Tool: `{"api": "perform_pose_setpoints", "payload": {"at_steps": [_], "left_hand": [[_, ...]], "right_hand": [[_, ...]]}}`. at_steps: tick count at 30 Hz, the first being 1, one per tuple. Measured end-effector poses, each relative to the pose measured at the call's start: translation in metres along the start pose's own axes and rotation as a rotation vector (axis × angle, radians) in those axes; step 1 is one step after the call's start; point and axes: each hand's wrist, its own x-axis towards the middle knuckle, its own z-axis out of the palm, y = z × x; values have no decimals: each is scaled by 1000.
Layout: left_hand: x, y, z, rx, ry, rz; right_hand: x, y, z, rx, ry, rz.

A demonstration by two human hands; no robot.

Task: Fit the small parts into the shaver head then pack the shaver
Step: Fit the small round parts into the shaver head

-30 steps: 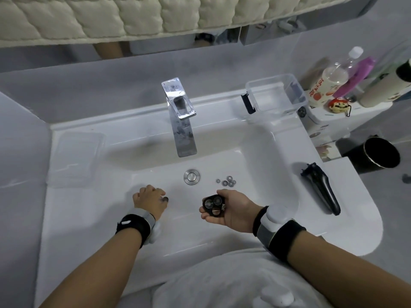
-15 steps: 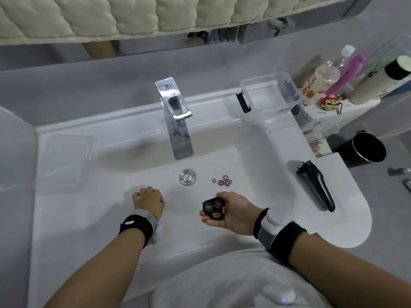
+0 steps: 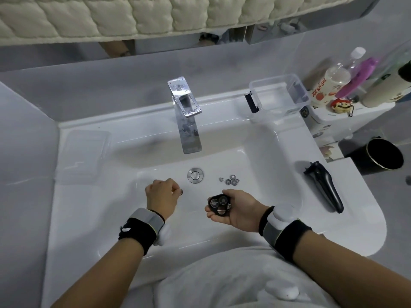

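The right hand cradles the shaver head in its curled fingers, cavities up, over the sink. The left hand pinches one small part at its fingertips, to the left of the head. The loose parts lie just behind the right hand.

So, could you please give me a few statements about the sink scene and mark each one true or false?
1. The right hand holds the shaver head. True.
2. The shaver body stands in the clear box. False: it lies on the sink's rim, right of the basin.
3. The left hand pinches a small round part. True.
4. The loose cutter parts lie left of the drain plug. False: they lie to its right.
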Motion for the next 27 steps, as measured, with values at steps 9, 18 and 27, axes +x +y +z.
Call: {"api": "perform_pose_setpoints", "payload": {"at_steps": [9, 18, 27], "left_hand": [[-45, 75, -45, -400, -195, 349], [-60, 90, -32, -208, -130, 340], [-63, 85, -22, -364, -83, 276]], "right_hand": [[1, -1, -4, 7, -81, -31], [-4, -2, -6, 73, -181, -80], [-5, 0, -3, 55, -168, -65]]}}
